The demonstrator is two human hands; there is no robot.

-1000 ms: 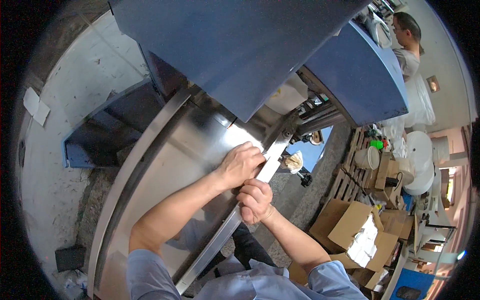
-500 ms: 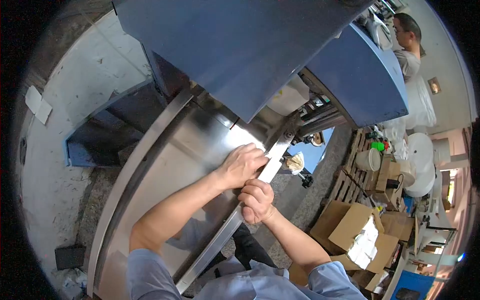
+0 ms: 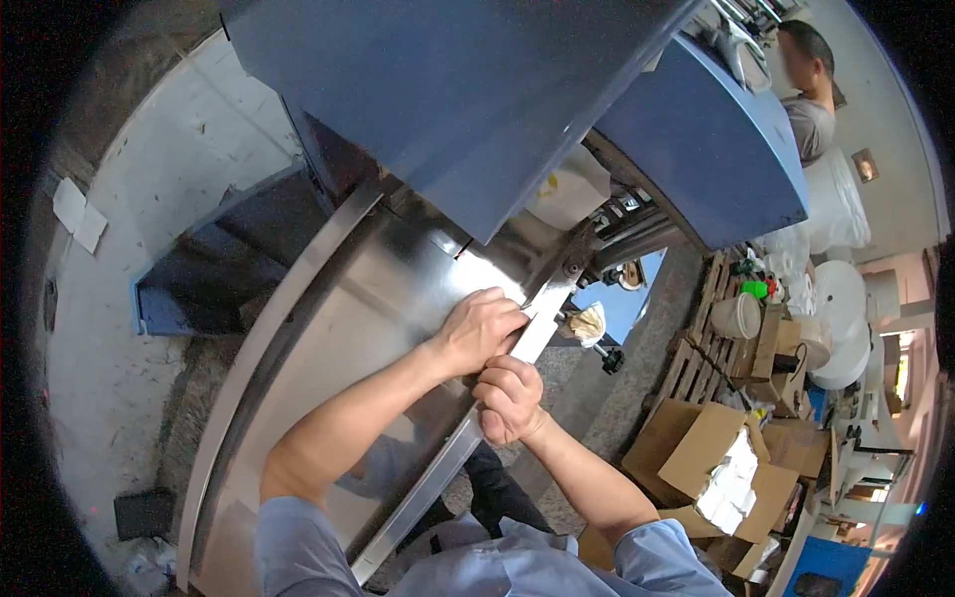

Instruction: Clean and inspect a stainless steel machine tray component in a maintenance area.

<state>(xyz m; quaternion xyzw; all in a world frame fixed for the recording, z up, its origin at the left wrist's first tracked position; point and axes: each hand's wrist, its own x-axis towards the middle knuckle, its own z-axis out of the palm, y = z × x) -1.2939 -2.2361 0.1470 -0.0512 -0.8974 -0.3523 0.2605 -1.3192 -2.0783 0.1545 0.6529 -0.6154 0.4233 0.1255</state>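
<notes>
A shiny metal tray [image 3: 348, 343] with raised side rails slopes down from under a blue machine cover toward me. Along its right rail [image 3: 428, 493] lies a narrow white strip [image 3: 538, 336], like the edge of a paper or card stack; its exact kind does not show. My left hand [image 3: 482, 328] is inside the tray, its fingers bent against the strip's left side, tips partly hidden. Just below, my right hand [image 3: 510, 400] is closed in a fist at the strip's near end, over the rail. The two hands almost touch.
Blue machine covers [image 3: 706, 149] rise ahead and to the right. An open cardboard box [image 3: 686, 448] with white pieces stands on the right, near a wooden pallet [image 3: 686, 353] and a white bucket [image 3: 736, 316]. Another person [image 3: 811, 109] is at the far right.
Both hands keep nearly the same place and grip on the white strip. The view has shifted very slightly; nothing else visibly moved.
</notes>
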